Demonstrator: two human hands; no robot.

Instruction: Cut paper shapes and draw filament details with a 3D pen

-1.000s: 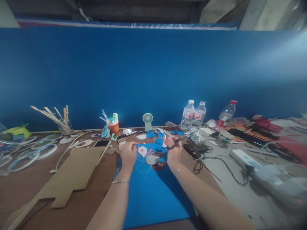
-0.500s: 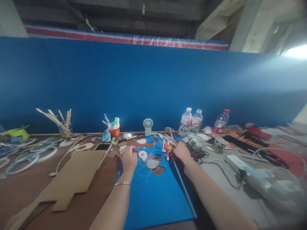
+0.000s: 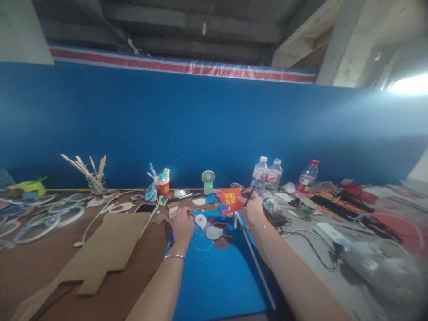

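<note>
Everything here is placed by the blue sheet (image 3: 217, 276) lying flat on the worktop (image 3: 40, 254) in front of the person. Far to its left lie pale rings (image 3: 50, 218), and behind them a jar of wooden sticks (image 3: 90, 171) stands against the blue wall. Just left of the sheet lies a flat piece of brown cardboard (image 3: 110, 243), with a dark phone (image 3: 145, 207) at its far corner and a red cup of pens (image 3: 162, 183) beyond that.

The left hand (image 3: 182, 224) rests palm down on the sheet's far left corner, fingers curled loosely over small cut-out pieces — whether it pinches one I cannot tell. A white teardrop cut-out (image 3: 200, 220) lies just right of it on the sheet.

Above the sheet's far edge, the right hand (image 3: 254, 207) is closed in a pinch on an orange-red card (image 3: 230, 198), held upright and lifted off the worktop. A thin white stick (image 3: 256, 261) runs along the sheet's right side. Behind the sheet stands a small green fan (image 3: 207, 180); to the right of it, three water bottles (image 3: 267, 174), then a tangle of black cables (image 3: 301, 234) and a white power strip (image 3: 332, 234).
</note>
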